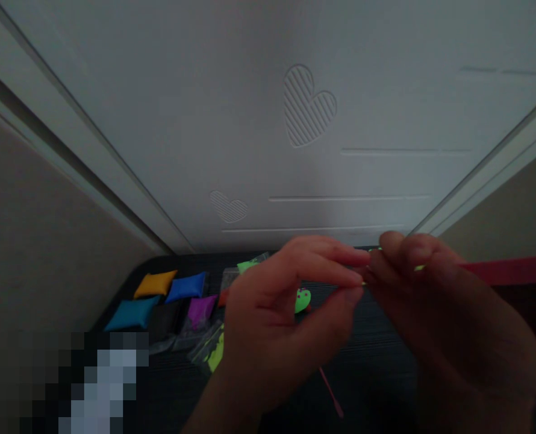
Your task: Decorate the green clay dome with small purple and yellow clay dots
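Note:
My left hand (pixel 290 319) is closed in a pinch, thumb against fingertips, on a tiny yellow piece of modelling clay (pixel 364 283). Right beside it, my right hand (pixel 462 325) has its fingers curled together, and a bit of yellow clay (pixel 420 267) shows between them. Whether both bits are one strand cannot be seen. Beyond my left hand, partly covered by it, lies a light green clay shape (pixel 303 300) with purple dots. A thin pink modelling tool (pixel 332 395) rests on the dark table below my hands.
On the table's left lie orange (pixel 155 284), blue (pixel 186 287), teal (pixel 131 313), black (pixel 165 319) and purple (pixel 201 309) clay packets. Bags of yellow (pixel 214 355) and green clay (pixel 246 266) are nearer. A white panel (pixel 250 132) with hearts rises behind; a red strip (pixel 512 269) is at right.

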{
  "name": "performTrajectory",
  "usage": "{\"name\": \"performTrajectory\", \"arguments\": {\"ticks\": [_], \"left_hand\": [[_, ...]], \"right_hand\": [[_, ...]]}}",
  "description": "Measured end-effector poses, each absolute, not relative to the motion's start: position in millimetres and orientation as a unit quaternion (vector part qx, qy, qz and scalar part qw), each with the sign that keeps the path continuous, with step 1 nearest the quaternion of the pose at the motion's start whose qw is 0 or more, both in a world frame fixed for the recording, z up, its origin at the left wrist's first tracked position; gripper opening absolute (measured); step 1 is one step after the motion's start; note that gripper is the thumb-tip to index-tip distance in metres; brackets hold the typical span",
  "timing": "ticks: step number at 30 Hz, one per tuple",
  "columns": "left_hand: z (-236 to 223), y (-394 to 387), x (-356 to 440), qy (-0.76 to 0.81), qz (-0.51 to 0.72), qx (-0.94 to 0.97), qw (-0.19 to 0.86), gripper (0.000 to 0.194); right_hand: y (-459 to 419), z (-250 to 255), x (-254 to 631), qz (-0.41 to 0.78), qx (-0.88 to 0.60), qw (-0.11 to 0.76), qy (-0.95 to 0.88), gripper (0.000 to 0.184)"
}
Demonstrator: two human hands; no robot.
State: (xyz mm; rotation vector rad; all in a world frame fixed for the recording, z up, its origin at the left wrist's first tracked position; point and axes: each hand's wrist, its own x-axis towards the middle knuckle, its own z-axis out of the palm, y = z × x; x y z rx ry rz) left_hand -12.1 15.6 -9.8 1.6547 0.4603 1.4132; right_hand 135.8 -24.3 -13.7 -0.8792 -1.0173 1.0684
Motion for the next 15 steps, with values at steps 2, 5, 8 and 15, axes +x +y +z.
{"name": "performTrajectory", "arguments": {"ticks": [2,5,8,15], "left_hand": [[-11,16,-12,0.188,0.561,0.623,0.511,0.024],[-15,18,-10,0.171,0.564,0.586,0.555,0.023],[-19,21,-7,0.153,0.583,0.577,0.551,0.022],[-23,15,-9,0.199,0.593,0.644,0.441,0.031]], "right_hand": [[-24,-10,144,0.466,-0.366,0.68,-0.432,0.009],[-25,-5,162,0.456,-0.33,0.728,-0.391,0.012],[-24,-1,183,0.434,-0.324,0.766,-0.346,0.026],[-29,-7,237,0.266,-0.414,0.757,-0.43,0.036]]}}
